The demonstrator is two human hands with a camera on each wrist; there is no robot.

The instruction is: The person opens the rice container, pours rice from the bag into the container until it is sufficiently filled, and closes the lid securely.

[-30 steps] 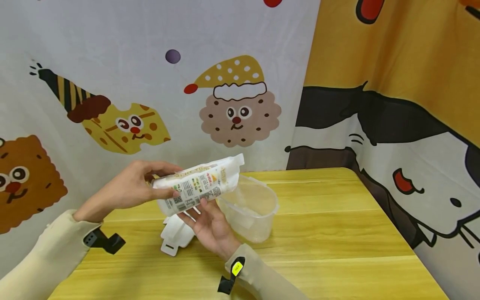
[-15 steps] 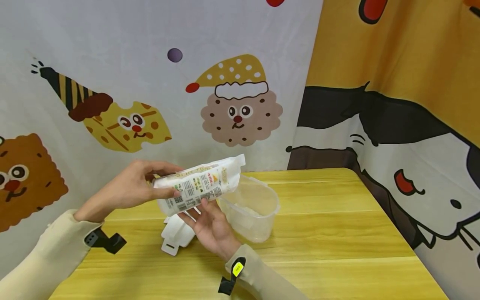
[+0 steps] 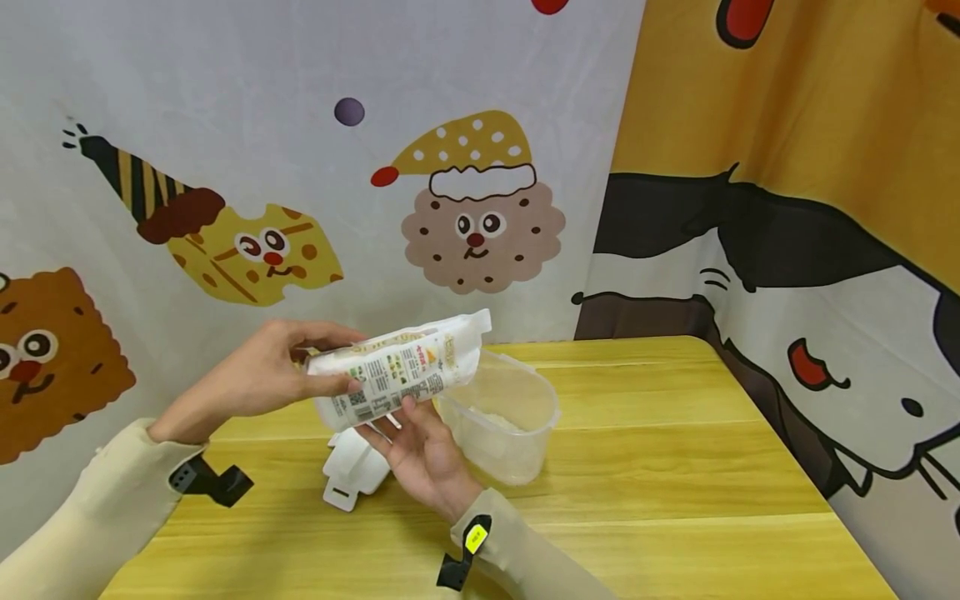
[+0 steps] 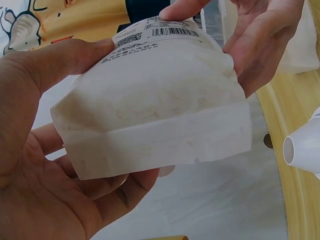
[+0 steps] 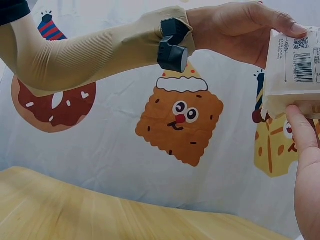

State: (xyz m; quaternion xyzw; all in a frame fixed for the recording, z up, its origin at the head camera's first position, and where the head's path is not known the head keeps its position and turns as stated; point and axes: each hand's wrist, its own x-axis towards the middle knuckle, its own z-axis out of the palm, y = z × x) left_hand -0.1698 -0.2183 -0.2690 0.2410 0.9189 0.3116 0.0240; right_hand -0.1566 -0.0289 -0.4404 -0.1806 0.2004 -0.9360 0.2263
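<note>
Packet [image 3: 397,367] above container [image 3: 525,450] (lid [image 3: 348,475] lies left).

A white plastic pouch [image 3: 397,369] with a printed label, barcode and QR code is held in the air above the yellow wooden table, near its far edge. It lies nearly level, its open mouth end raised slightly and pointing right, over the rim of a clear plastic container [image 3: 501,421]. The pouch bulges with pale contents, and its sealed bottom end [image 4: 160,147] is a flat band. The oval container stands upright on the table, open, with a little white grain in its bottom.
</note>
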